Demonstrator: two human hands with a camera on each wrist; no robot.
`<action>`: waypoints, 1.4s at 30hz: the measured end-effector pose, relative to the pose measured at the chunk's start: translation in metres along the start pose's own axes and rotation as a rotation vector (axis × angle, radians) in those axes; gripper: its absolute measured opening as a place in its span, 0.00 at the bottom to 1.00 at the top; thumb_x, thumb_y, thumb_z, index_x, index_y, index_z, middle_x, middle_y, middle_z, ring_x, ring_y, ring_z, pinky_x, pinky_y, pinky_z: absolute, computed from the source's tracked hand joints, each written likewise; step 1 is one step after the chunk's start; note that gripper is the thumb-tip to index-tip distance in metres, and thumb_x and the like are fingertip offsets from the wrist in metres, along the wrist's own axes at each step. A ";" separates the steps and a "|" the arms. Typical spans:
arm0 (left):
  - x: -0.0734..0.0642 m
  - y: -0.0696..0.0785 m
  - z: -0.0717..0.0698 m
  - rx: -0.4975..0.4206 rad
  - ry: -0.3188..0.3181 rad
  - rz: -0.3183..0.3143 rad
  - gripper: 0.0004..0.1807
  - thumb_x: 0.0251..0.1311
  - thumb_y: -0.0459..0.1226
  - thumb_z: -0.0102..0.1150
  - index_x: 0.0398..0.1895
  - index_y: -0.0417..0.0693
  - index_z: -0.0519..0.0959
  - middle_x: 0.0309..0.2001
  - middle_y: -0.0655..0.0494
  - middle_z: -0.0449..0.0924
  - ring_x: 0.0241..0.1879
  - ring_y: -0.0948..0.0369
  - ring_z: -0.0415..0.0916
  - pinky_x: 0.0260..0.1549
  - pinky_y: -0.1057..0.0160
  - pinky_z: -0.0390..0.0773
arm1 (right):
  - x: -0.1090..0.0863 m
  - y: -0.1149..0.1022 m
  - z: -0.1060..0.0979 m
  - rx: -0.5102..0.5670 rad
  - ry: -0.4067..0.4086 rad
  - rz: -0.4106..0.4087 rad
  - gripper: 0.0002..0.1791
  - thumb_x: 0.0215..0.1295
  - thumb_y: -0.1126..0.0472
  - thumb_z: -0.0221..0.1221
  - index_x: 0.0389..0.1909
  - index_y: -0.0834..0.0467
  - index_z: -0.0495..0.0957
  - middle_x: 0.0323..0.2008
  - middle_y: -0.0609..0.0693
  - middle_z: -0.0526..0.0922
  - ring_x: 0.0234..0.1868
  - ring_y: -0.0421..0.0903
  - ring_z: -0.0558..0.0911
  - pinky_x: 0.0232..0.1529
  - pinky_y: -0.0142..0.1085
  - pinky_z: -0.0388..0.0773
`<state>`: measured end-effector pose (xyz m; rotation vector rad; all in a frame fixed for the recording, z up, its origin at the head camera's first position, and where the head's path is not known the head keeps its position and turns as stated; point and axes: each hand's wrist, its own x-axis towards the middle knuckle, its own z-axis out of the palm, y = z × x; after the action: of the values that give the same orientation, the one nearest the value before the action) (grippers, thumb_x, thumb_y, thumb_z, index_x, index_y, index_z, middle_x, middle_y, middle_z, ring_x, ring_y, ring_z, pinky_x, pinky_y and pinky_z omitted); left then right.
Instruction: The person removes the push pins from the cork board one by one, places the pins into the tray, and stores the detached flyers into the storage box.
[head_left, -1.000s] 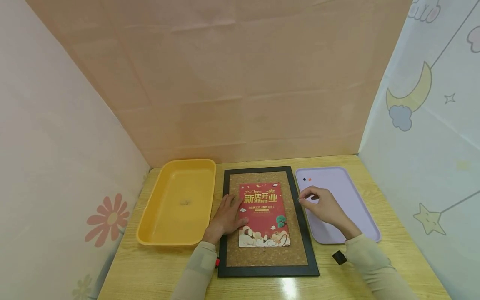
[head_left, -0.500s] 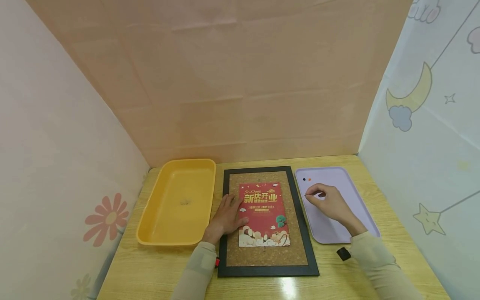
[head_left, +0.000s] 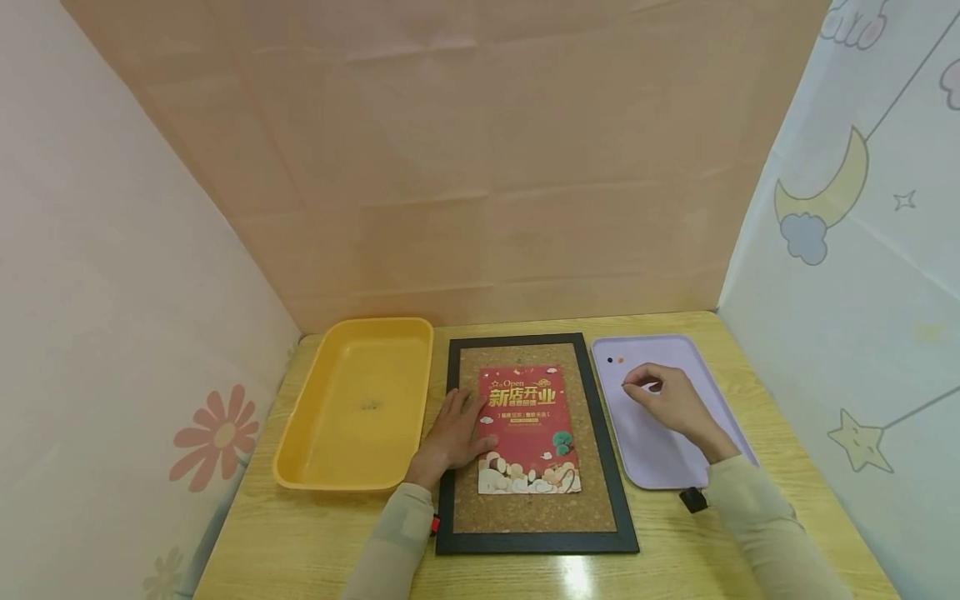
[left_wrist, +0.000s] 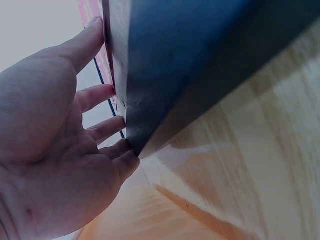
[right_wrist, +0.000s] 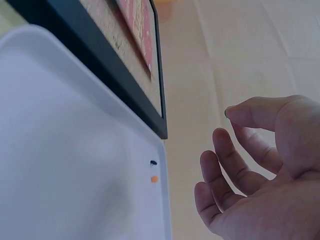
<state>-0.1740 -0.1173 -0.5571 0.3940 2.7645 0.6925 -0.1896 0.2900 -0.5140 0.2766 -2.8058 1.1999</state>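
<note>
A red poster [head_left: 527,450] lies on the cork board [head_left: 536,517], which has a black frame. My left hand [head_left: 452,433] rests with spread fingers on the poster's left side and across the frame. In the left wrist view, the fingers of the left hand [left_wrist: 65,125] reach over the frame's edge. My right hand [head_left: 667,404] is above the purple tray [head_left: 660,477], thumb and forefinger together. Between their tips shows a tiny dark green thumbtack [right_wrist: 226,114], mostly hidden. A black thumbtack [right_wrist: 153,163] and an orange thumbtack [right_wrist: 154,179] lie in the tray's far left corner.
An empty-looking yellow bin [head_left: 352,450] stands left of the board on the wooden table [head_left: 517,575]. A peach-coloured backdrop [head_left: 480,208] rises behind, with patterned side panels left and right.
My right hand has moved to the right, from beside the board's right edge to over the tray, still pinching. The left hand and poster have stayed put.
</note>
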 end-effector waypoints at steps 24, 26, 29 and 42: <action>-0.003 0.003 -0.004 0.000 -0.001 0.005 0.48 0.72 0.50 0.75 0.89 0.45 0.65 0.88 0.33 0.57 0.91 0.32 0.48 0.87 0.29 0.61 | 0.025 0.046 -0.011 -0.038 -0.047 0.092 0.05 0.78 0.63 0.70 0.45 0.61 0.90 0.47 0.63 0.93 0.50 0.56 0.90 0.45 0.32 0.81; -0.003 0.004 -0.003 0.001 -0.004 0.004 0.48 0.72 0.50 0.76 0.89 0.45 0.64 0.88 0.33 0.57 0.90 0.32 0.48 0.87 0.29 0.61 | 0.027 0.048 -0.011 -0.034 -0.046 0.101 0.05 0.79 0.62 0.69 0.45 0.61 0.90 0.48 0.63 0.93 0.51 0.58 0.90 0.45 0.33 0.81; -0.003 0.005 -0.003 0.003 -0.001 0.003 0.49 0.71 0.50 0.76 0.89 0.45 0.65 0.88 0.33 0.57 0.90 0.32 0.48 0.87 0.28 0.61 | 0.030 0.051 -0.011 -0.027 -0.050 0.107 0.06 0.80 0.61 0.69 0.46 0.61 0.90 0.49 0.63 0.93 0.52 0.57 0.90 0.45 0.33 0.80; -0.002 0.005 -0.004 -0.016 -0.013 -0.006 0.49 0.72 0.50 0.76 0.89 0.46 0.64 0.89 0.34 0.56 0.91 0.33 0.47 0.87 0.28 0.60 | 0.046 0.068 -0.007 -0.043 -0.071 0.136 0.08 0.82 0.59 0.67 0.48 0.60 0.89 0.53 0.64 0.92 0.56 0.62 0.88 0.49 0.34 0.78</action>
<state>-0.1720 -0.1157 -0.5513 0.3850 2.7452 0.7071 -0.2482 0.3352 -0.5511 0.1301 -2.9498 1.1760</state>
